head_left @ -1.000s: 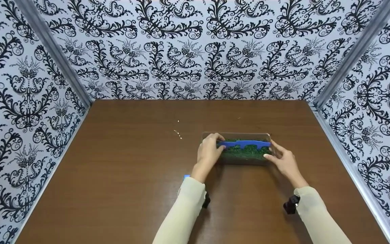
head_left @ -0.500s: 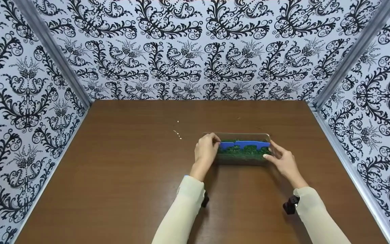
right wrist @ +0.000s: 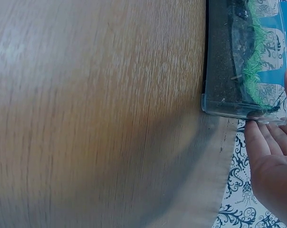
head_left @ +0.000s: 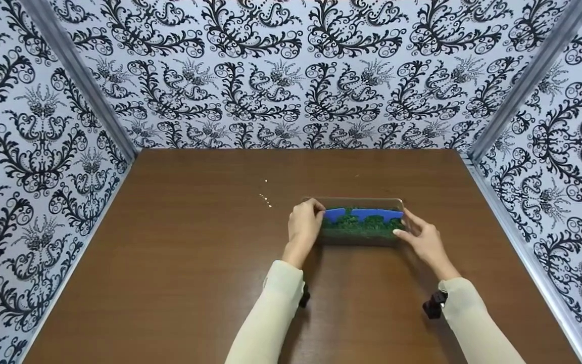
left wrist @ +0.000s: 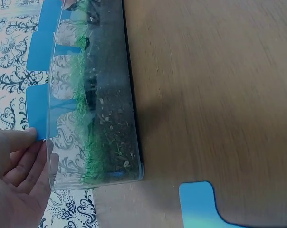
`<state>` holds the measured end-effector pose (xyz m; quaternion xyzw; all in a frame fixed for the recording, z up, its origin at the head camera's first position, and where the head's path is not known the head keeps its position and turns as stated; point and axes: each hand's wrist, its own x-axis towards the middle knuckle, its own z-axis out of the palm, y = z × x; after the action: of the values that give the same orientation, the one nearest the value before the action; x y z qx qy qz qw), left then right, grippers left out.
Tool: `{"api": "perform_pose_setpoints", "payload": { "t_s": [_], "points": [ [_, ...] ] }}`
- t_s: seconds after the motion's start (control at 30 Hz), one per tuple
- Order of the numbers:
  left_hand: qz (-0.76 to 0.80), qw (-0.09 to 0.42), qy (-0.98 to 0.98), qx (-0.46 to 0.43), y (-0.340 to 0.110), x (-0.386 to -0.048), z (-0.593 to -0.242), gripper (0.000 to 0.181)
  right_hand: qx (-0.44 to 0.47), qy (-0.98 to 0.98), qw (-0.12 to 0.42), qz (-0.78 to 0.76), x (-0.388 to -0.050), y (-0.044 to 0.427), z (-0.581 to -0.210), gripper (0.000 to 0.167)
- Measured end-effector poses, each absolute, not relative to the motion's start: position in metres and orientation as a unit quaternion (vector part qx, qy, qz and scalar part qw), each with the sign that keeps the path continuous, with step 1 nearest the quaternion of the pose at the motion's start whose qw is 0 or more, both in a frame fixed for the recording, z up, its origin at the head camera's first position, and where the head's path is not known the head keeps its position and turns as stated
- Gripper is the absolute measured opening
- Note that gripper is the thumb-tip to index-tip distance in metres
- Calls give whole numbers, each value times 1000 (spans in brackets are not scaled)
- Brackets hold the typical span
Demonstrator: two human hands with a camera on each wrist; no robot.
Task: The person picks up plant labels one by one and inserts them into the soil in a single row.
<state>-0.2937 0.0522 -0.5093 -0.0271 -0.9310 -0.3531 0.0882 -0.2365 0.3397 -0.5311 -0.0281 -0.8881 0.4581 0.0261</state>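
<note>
A clear plastic container [head_left: 359, 236] holding dark soil and green grass-like strands sits on the table. Two blue cut-out strips stand along it, the left strip [head_left: 335, 215] and the right strip [head_left: 378, 214], with green showing between them. With thumb and fingers my left hand [head_left: 303, 222] pinches the outer end of the left strip; in the left wrist view, the thumb lies on the blue edge [left wrist: 37, 111] above the rim. My right hand [head_left: 425, 243] holds the container's right end, thumb near the top and fingers against the end wall [right wrist: 248, 115].
White crumbs [head_left: 265, 200] lie on the brown table [head_left: 195, 242] left of the container. Another blue shape [left wrist: 198, 202] shows low in the left wrist view. Patterned walls [head_left: 281, 91] enclose the back and sides.
My left hand has shifted slightly left and its grip has moved to the strip's outer end. The left strip now tilts and stands apart from the right one. The right hand stays put.
</note>
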Motion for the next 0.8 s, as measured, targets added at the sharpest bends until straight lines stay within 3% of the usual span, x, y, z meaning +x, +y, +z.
{"api": "perform_pose_setpoints", "payload": {
  "t_s": [0.8],
  "points": [
    [-334, 88, -937, -56, 62, -294, -506, 4, -24, -890, 36, 453, -237, 340, -533, 68]
  ]
}}
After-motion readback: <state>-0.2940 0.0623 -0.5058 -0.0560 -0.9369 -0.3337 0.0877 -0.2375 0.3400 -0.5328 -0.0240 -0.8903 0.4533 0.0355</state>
